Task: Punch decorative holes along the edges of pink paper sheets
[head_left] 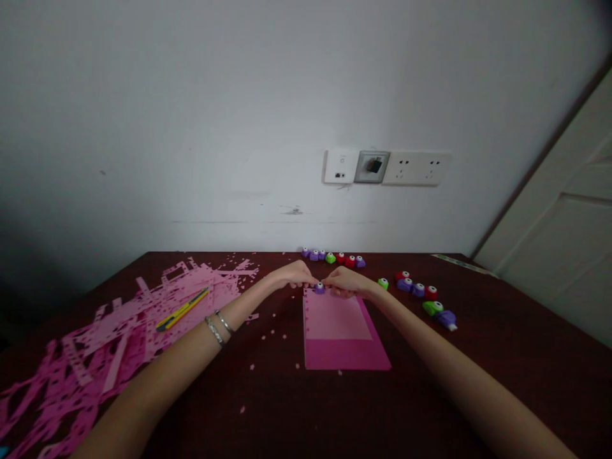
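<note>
A pink paper sheet (342, 331) lies on the dark brown table (430, 395), with a row of small holes along its left edge. At the sheet's far left corner sits a small purple punch (319, 288). My left hand (292, 275) and my right hand (345, 282) meet over that punch, fingers curled and pressed around it. Two silver bracelets ring my left wrist (218, 326).
A heap of punched pink paper strips (95, 344) covers the table's left side, with a yellow utility knife (182, 310) on it. Several small coloured punches stand in a row by the wall (335, 257) and to the right (425, 296). Wall sockets (387, 167) sit above.
</note>
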Available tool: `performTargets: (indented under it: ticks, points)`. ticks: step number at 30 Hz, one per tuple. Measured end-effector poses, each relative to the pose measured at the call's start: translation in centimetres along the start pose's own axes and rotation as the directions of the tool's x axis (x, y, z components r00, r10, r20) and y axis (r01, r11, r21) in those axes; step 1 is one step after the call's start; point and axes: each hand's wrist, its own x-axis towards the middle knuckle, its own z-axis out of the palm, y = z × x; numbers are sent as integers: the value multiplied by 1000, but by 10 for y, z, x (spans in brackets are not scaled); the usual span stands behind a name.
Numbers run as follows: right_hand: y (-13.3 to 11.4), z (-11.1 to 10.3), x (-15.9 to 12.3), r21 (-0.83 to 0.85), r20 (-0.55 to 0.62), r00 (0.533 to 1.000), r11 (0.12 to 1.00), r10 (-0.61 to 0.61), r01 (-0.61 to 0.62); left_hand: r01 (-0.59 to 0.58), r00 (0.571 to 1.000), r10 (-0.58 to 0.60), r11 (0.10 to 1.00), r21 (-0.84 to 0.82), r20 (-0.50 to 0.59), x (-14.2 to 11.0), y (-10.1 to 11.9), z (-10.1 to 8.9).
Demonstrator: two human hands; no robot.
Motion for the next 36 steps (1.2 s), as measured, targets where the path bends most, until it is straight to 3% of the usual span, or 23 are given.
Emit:
performTargets:
  ticks: [10,15,23,29,36]
  points:
    - [9,-2,8,234,233,973,970,6,-62,111,985,-91,984,-138,148,2,7,-3]
    - [8,-4,8,256,344,937,955,58,-153,182,937,-159,982,-45,310,15,14,-8]
    - [6,-6,10,218,453,883,945,122,-242,243,875,-281,959,145,394,40,13,-8]
    - [15,-7,17,258,449,887,935,105,-242,261,868,-314,948,184,385,46,15,-2]
    - [11,-2,6,259,366,929,954,48,-151,222,933,-248,967,126,260,26,17,0]
